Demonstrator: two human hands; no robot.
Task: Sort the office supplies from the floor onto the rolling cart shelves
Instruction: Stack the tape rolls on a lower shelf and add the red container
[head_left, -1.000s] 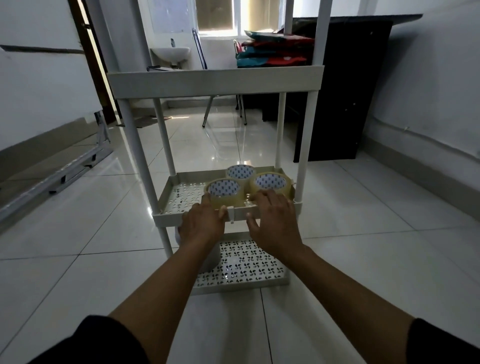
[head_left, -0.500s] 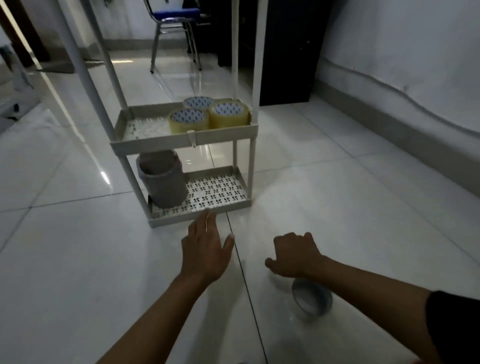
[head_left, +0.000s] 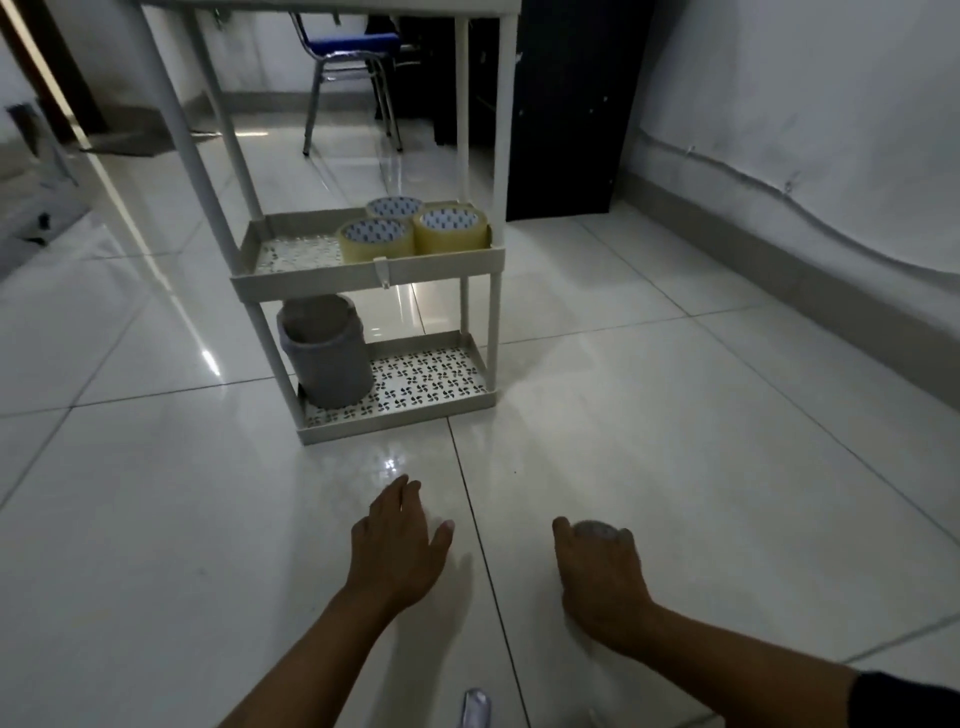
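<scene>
The white rolling cart (head_left: 311, 278) stands ahead on the tiled floor. Three rolls of clear tape (head_left: 451, 228) sit together on the right of its middle shelf. A grey bin (head_left: 324, 353) stands on the left of the patterned bottom shelf (head_left: 431, 379). My left hand (head_left: 397, 545) hovers low over the floor in front of the cart, fingers straight, holding nothing. My right hand (head_left: 597, 577) is down at the floor, its fingers curled round a small grey round object (head_left: 595, 530), which is mostly hidden under the hand.
A small shiny object (head_left: 475, 709) lies on the floor at the bottom edge, between my arms. A blue chair (head_left: 353, 47) and a dark cabinet (head_left: 561, 104) stand behind the cart. A wall (head_left: 805, 130) runs along the right.
Both hands left the cart's middle shelf and came down to the floor. My right hand has closed round the grey round object that lay beside it half a second ago.
</scene>
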